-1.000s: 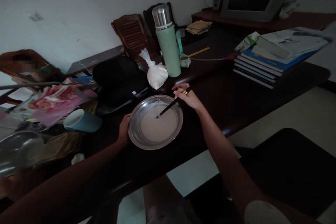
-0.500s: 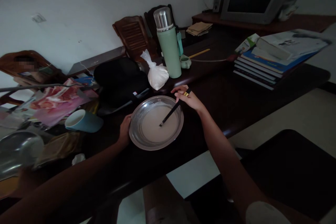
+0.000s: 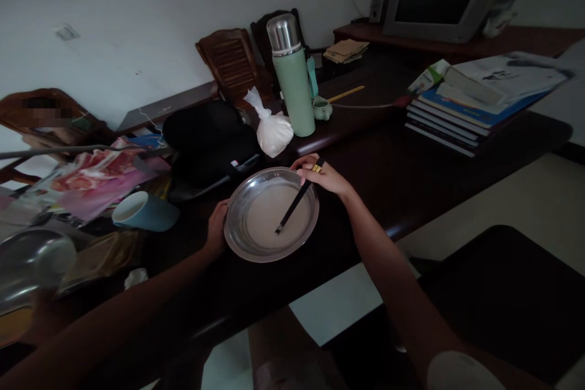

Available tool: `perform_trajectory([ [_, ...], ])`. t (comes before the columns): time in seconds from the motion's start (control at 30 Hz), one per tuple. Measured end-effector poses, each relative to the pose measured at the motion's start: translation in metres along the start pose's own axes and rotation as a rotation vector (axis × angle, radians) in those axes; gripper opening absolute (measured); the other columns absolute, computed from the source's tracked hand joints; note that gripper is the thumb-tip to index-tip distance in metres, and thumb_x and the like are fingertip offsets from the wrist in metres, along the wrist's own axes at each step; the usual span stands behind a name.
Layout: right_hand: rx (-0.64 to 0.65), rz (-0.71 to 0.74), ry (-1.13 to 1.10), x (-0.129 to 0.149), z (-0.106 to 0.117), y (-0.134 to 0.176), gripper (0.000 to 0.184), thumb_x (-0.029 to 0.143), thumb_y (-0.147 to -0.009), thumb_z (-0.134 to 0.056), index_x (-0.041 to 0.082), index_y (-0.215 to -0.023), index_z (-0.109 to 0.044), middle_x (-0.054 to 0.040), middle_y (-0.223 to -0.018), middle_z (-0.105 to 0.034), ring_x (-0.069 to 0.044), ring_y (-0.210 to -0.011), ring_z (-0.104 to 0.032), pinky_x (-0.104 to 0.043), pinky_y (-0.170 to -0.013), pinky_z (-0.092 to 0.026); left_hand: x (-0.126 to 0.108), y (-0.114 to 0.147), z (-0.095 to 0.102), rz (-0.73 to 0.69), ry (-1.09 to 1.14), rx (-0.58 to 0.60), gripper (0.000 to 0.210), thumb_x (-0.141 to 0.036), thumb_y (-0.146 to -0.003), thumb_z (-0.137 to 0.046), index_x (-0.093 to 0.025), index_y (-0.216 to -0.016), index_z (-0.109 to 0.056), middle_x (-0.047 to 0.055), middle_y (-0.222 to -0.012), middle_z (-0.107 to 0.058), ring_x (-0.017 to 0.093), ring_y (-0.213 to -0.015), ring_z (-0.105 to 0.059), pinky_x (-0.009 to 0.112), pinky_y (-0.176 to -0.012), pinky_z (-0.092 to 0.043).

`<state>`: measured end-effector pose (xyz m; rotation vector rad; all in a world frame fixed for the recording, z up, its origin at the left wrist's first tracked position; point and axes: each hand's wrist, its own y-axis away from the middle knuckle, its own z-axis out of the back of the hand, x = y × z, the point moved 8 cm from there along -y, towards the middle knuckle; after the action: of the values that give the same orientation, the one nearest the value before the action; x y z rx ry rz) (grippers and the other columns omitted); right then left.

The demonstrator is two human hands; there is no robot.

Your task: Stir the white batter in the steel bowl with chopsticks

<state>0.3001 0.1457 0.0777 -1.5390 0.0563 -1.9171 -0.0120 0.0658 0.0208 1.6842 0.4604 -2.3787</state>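
Observation:
A shallow stainless steel bowl of pale, milky batter sits near the table's front edge. My left hand grips its left rim, the fingertips partly hidden behind the wall. In my right hand, above the bowl's right rim, are black chopsticks with gold bands near the top. They slant down to the left, and their tips dip into the batter. Just behind the bowl stands a tied plastic bag of white powder, beside a green thermos with a steel cap.
Left of the bowl are a blue mug lying tilted, a black bag and another metal bowl near someone's hand. A book stack stands at right. A person sits far left. A small green cup adjoins the thermos.
My right hand has shifted slightly left and down with the chopsticks, and their tips sit a little lower in the batter. My left hand and the bowl stay put.

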Motion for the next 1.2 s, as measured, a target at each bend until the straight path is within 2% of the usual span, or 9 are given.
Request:
perform_trajectory([
  [0.1,-0.017,-0.014,0.037,-0.002,-0.005,-0.001,0.032,0.048,-0.091,-0.062,0.023,-0.074,-0.074,-0.0047,-0.111,-0.072,-0.023,-0.116,-0.054,-0.042,-0.108,-0.038,0.005,-0.002,0.001,0.008,0.029,-0.003,0.05,-0.065,-0.073,-0.063,-0.019,-0.089,-0.066,0.008,-0.095,-0.071,0.026,-0.095,-0.062,0.039,-0.088,-0.051],
  [0.27,-0.148,-0.019,0.007,-0.004,0.015,0.001,0.039,0.051,-0.094,-0.055,0.024,-0.072,-0.072,-0.006,-0.101,-0.073,-0.025,-0.112,-0.055,-0.044,-0.105,-0.04,0.009,-0.003,0.0,0.019,0.02,-0.005,0.05,-0.066,-0.073,-0.061,-0.019,-0.09,-0.065,0.007,-0.096,-0.071,0.026,-0.096,-0.062,0.039,-0.089,-0.05],
  [0.37,-0.077,0.02,-0.049,0.002,0.011,0.002,0.042,0.052,-0.095,-0.053,0.023,-0.071,-0.071,-0.0057,-0.094,-0.073,-0.024,-0.106,-0.058,-0.044,-0.103,-0.042,0.005,-0.001,0.001,0.009,-0.013,-0.009,0.049,-0.065,-0.075,-0.059,-0.019,-0.09,-0.065,0.007,-0.095,-0.07,0.028,-0.096,-0.062,0.04,-0.087,-0.05],
  [0.5,-0.013,0.02,0.002,0.003,-0.006,0.0,0.035,0.051,-0.091,-0.061,0.024,-0.073,-0.074,-0.005,-0.11,-0.073,-0.024,-0.116,-0.055,-0.043,-0.108,-0.039,0.001,-0.001,0.001,0.006,-0.015,-0.009,0.047,-0.065,-0.074,-0.06,-0.021,-0.089,-0.066,0.007,-0.095,-0.071,0.028,-0.096,-0.062,0.04,-0.087,-0.05],
  [0.7,-0.231,-0.04,0.033,-0.008,0.023,0.002,0.039,0.053,-0.093,-0.057,0.024,-0.071,-0.071,-0.0061,-0.097,-0.074,-0.025,-0.113,-0.056,-0.044,-0.106,-0.04,0.002,0.0,0.0,0.01,-0.023,-0.002,0.05,-0.067,-0.073,-0.059,-0.021,-0.09,-0.066,0.006,-0.094,-0.071,0.027,-0.096,-0.062,0.039,-0.087,-0.051],
  [0.8,-0.124,-0.018,-0.024,-0.004,0.014,0.001,0.042,0.054,-0.093,-0.056,0.023,-0.069,-0.07,-0.0056,-0.089,-0.073,-0.025,-0.108,-0.059,-0.043,-0.103,-0.043,0.005,0.0,-0.001,0.029,0.039,0.005,0.051,-0.066,-0.072,-0.06,-0.019,-0.091,-0.065,0.006,-0.091,-0.07,0.025,-0.091,-0.063,0.039,-0.084,-0.051],
  [0.9,-0.042,0.007,-0.013,0.0,-0.004,-0.001,0.036,0.051,-0.091,-0.06,0.023,-0.072,-0.072,-0.0047,-0.097,-0.074,-0.023,-0.108,-0.059,-0.041,-0.103,-0.042,0.005,-0.001,0.0,0.017,0.046,0.002,0.05,-0.065,-0.074,-0.062,-0.018,-0.09,-0.066,0.006,-0.091,-0.071,0.025,-0.089,-0.064,0.039,-0.084,-0.052],
  [1.1,-0.241,-0.015,0.036,-0.007,0.022,0.002,0.04,0.052,-0.092,-0.058,0.023,-0.068,-0.072,-0.007,-0.101,-0.073,-0.025,-0.11,-0.057,-0.043,-0.103,-0.041,0.004,-0.002,0.002,-0.012,-0.006,-0.003,0.05,-0.067,-0.075,-0.06,-0.02,-0.09,-0.066,0.007,-0.095,-0.071,0.027,-0.095,-0.063,0.04,-0.089,-0.051],
  [1.2,-0.178,0.004,-0.009,-0.005,0.022,0.002,0.047,0.055,-0.093,-0.053,0.022,-0.064,-0.069,-0.0068,-0.101,-0.074,-0.025,-0.106,-0.059,-0.043,-0.102,-0.042,0.006,-0.001,0.001,0.001,0.013,0.001,0.048,-0.065,-0.076,-0.059,-0.02,-0.09,-0.065,0.007,-0.095,-0.07,0.026,-0.094,-0.063,0.04,-0.088,-0.051],
])
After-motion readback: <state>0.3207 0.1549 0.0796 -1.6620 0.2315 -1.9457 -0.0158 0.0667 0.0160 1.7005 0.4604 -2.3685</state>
